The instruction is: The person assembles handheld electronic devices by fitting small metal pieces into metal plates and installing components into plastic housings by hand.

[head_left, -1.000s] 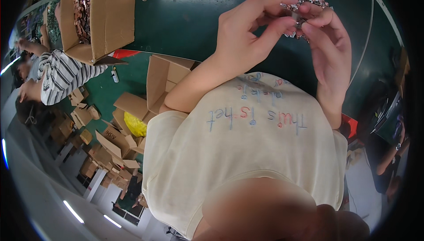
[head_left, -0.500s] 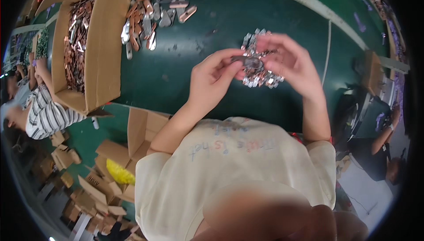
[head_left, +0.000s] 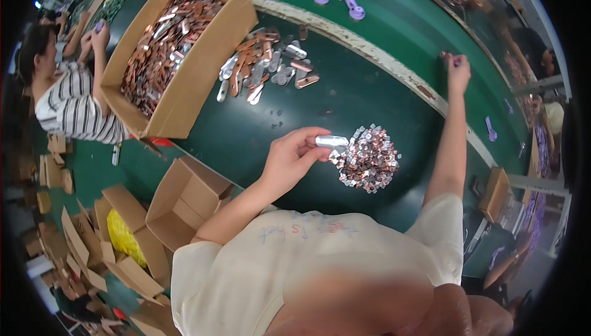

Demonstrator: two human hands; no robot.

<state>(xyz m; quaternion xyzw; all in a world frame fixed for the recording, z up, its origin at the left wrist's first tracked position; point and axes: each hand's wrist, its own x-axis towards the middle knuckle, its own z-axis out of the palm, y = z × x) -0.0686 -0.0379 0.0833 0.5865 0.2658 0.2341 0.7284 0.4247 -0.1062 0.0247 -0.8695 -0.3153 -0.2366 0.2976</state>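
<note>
My left hand pinches a shiny silver, rounded-end metal strip between thumb and fingers. The strip's free end points right, at the upper left edge of a heap of small silver and copper-coloured metal pieces on the dark green table. My right arm is stretched far out to the right. At its end my right hand, fingers closed, is over the green belt beyond the table's pale edge strip. A small purple piece shows at its fingertips, mostly hidden by them.
A cardboard box full of metal strips stands at the left, beside loose silver and copper-coloured strips. Purple pieces lie along the belt. Open cartons stand lower left. A person in a striped shirt works at far left.
My right hand has left the heap and reached far right to the belt. My left hand still holds a strip, now showing its silver side. The view has shifted, bringing more belt in.
</note>
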